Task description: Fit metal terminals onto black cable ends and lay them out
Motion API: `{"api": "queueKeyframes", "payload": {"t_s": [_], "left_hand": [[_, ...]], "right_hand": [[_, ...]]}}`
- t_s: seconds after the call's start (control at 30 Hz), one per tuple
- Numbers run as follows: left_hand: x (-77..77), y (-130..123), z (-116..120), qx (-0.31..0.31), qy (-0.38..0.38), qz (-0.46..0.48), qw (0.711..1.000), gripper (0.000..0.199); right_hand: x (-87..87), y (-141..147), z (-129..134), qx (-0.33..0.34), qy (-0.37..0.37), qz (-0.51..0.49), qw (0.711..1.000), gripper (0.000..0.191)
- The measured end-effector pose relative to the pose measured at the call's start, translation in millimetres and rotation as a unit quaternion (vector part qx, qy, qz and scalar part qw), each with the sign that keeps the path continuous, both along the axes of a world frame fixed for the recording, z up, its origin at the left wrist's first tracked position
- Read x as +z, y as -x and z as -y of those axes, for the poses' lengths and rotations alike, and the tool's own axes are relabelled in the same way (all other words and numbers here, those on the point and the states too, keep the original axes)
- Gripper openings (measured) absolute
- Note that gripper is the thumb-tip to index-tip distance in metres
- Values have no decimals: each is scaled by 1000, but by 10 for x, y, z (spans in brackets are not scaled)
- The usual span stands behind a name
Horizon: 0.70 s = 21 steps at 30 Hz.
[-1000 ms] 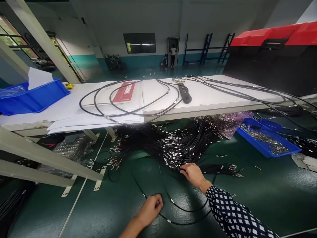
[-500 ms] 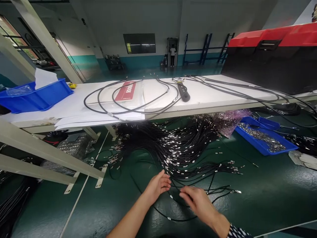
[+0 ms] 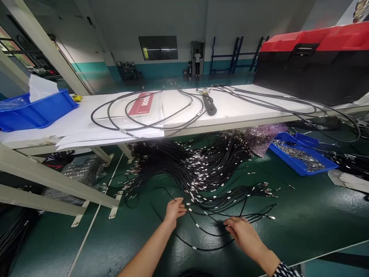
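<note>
Loose black cables with white labels (image 3: 194, 248) curve over the green floor. My left hand (image 3: 175, 209) is at the left part of these cables, its fingers closed round a black cable. To the right, my right hand (image 3: 238, 227) has its fingers pinched together at the cables; what lies between the fingertips is too small to make out. Just beyond my hands lies a large pile of black cables (image 3: 184, 161) with many shiny ends and labels.
Above the pile stands a white table (image 3: 236, 111) bearing looped cables, a black-handled wrench (image 3: 209, 104), a blue bin (image 3: 40, 111) and a red-and-black toolbox (image 3: 302, 73). A blue tray of metal parts (image 3: 302, 169) sits on the floor. Far back stands a person (image 3: 197, 59).
My hands have moved apart: the left one shifted left and its fingers closed at a cable, while the right one went to the right. The view has shifted slightly.
</note>
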<state>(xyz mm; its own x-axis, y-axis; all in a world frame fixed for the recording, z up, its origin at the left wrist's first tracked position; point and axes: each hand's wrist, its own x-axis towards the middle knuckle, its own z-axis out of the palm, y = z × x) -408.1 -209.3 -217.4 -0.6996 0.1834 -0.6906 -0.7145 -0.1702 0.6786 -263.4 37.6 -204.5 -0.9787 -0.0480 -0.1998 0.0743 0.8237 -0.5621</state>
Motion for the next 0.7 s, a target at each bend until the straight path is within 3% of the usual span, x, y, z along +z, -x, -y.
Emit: {"api": "queueKeyframes", "payload": {"t_s": [0.07, 0.1, 0.13, 0.17, 0.2, 0.27, 0.3, 0.33, 0.37, 0.5, 0.57, 0.7], "left_hand": [[66, -111, 21, 8, -19, -11, 1000, 18], [117, -194, 23, 2, -39, -14, 999, 17], [176, -293, 21, -8, -61, -15, 998, 17], [239, -405, 19, -21, -85, -14, 996, 18], [302, -525, 19, -36, -106, -12, 994, 20], [408, -764, 46, -61, -137, -2, 989, 25], [443, -870, 78, -68, -147, 4, 987, 26], [463, -959, 125, -71, -153, 11, 986, 27], [469, -1027, 185, -68, -158, 18, 985, 26], [389, -1038, 500, 14, -172, 66, 983, 15], [343, -909, 655, 87, -172, 87, 977, 5], [354, -565, 897, 224, -175, 80, 956, 22]], "right_hand": [[-81, -6, 68, -43, 17, -11, 999, 24], [-104, -7, 137, -70, 71, -8, 995, 28], [-115, 0, 217, -104, 161, 11, 981, 34], [-116, 20, 292, -144, 284, 44, 947, 41], [-111, 55, 344, -194, 422, 78, 882, 46], [-90, 171, 335, -292, 632, 112, 709, 48], [-76, 243, 264, -333, 686, 101, 639, 44], [-59, 315, 154, -366, 713, 74, 593, 38], [-36, 378, 20, -389, 723, 43, 570, 30], [191, 446, -474, -403, 737, -54, 539, 9], [415, 367, -589, -392, 750, -88, 525, 9], [964, 159, -697, -354, 769, -188, 498, 7]]}}
